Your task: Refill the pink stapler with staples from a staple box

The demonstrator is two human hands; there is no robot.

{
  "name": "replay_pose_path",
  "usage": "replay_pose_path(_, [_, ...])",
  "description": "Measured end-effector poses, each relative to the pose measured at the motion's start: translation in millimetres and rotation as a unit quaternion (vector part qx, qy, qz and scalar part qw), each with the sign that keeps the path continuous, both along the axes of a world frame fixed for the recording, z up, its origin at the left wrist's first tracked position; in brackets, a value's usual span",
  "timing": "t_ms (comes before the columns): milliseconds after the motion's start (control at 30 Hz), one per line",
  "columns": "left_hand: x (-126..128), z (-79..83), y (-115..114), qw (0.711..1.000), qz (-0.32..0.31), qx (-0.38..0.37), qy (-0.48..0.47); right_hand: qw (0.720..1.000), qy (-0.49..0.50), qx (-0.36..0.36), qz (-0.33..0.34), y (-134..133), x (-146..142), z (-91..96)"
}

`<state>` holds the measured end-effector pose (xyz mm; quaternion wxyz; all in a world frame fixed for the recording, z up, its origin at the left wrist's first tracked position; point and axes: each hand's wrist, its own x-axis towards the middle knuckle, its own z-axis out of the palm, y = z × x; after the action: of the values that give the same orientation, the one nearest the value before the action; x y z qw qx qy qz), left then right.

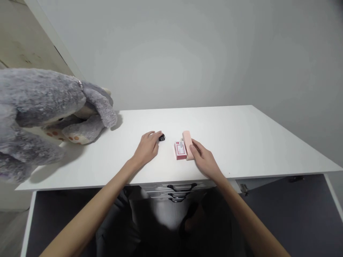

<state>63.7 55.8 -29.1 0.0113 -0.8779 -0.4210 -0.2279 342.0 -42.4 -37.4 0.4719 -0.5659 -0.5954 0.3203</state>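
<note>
My left hand [147,147] rests on the white tabletop, its thumb and forefinger closed around a small black object [162,137] with a pale mark on its end. What kind of thing it is, I cannot make out. To the right, my right hand [205,157] grips a slim pale pink case [188,145] from its right side, thumb on top. Directly left of the case, and seemingly touching it, lies a small red-and-white box [180,151] with a greyish patch on its upper face.
A large grey plush toy [45,96] sits at the table's left end. Behind the white tabletop [235,139] rises a plain grey wall [174,53]. Drawers with black handles [182,187] are below the front edge, and my legs are under the table.
</note>
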Motion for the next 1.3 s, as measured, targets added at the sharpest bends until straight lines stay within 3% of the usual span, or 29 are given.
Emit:
replay_pose_path(133, [18,-3.9,-1,0.997,-0.073,-0.006,-0.007,1.0,-0.003,-0.001,-0.003,0,-1,2.4])
replay_pose_path(600, [44,3.7,-7,0.988,-0.14,-0.054,-0.024,1.0,0.005,0.003,0.002,0,-1,2.7])
replay_pose_path(1067, [43,0.7,-3,0.989,-0.105,-0.088,-0.052,1.0,0.006,0.001,-0.001,0,-1,5.6])
replay_pose_path(1200, [34,-0.5,-3,0.985,-0.077,-0.115,-0.102,1.0,0.018,-0.002,-0.014,-1,0,8.1])
replay_pose_path(1300, [19,1.9,-6,0.979,-0.047,-0.152,-0.13,0.997,0.017,0.038,-0.062,-11,-5,13.9])
